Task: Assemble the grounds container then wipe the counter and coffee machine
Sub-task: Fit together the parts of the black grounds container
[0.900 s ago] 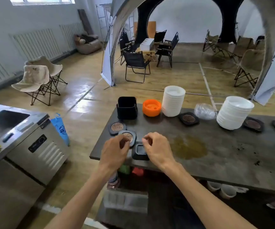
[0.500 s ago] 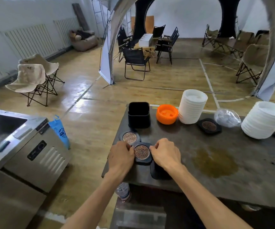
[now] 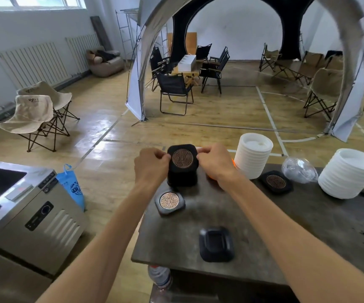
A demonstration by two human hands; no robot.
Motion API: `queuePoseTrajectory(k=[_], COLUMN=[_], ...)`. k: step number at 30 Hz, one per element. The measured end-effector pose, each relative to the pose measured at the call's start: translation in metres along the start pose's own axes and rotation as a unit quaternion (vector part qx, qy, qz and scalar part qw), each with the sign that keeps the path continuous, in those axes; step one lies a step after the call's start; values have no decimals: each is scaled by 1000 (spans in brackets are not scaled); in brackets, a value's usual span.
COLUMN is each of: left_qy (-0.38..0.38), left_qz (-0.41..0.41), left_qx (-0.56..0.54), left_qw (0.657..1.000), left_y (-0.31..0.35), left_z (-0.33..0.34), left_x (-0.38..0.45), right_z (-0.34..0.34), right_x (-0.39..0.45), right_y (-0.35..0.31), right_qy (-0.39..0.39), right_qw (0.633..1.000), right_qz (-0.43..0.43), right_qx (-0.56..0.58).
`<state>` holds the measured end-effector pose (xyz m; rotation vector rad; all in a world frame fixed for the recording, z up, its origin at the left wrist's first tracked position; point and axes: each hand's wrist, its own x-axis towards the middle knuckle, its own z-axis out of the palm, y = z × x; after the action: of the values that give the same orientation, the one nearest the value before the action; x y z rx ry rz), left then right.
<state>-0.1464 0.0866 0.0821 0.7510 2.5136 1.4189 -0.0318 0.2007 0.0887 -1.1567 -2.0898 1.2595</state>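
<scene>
- A black lid with a copper mesh disc (image 3: 182, 158) sits atop the black grounds container (image 3: 182, 177), at the far left part of the dark counter (image 3: 264, 228).
- The left hand (image 3: 151, 166) pinches the lid's edge at 9 o'clock; the right hand (image 3: 215, 162) pinches it at 3 o'clock.
- A second mesh lid (image 3: 169, 201) lies at 6 o'clock of the container.
- A plain black lid (image 3: 216, 243) lies nearer, at 5 o'clock.
- A stack of white cups (image 3: 253, 158) stands at 3 o'clock.

Both bare arms stretched forward, left hand (image 3: 151, 164) and right hand (image 3: 215, 161) curled, fingertips pinching inward
</scene>
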Motion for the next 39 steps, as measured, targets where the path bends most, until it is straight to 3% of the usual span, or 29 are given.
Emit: queuePoseTrajectory(k=[9, 17, 22, 28, 34, 39], left_qy=[-118, -116, -129, -132, -76, -73], left_qz=[-49, -62, -50, -73, -130, -137], left_qx=[-37, -4, 9, -17, -55, -29], left_qw=[991, 991, 990, 988, 987, 988], left_y=[-14, -25, -24, -27, -33, -36], left_z=[18, 23, 24, 30, 44, 46], left_x=[44, 51, 49, 54, 52, 57], right_z=[26, 37, 34, 43, 51, 49], right_x=[58, 77, 63, 66, 59, 55], right_y=[1, 11, 1, 9, 17, 18], right_qy=[-29, -77, -45, -9, 48, 41], right_qw=[998, 993, 993, 993, 989, 985], right_qz=[24, 87, 96, 113, 98, 94], right_qx=[-44, -12, -49, 7, -94, -142])
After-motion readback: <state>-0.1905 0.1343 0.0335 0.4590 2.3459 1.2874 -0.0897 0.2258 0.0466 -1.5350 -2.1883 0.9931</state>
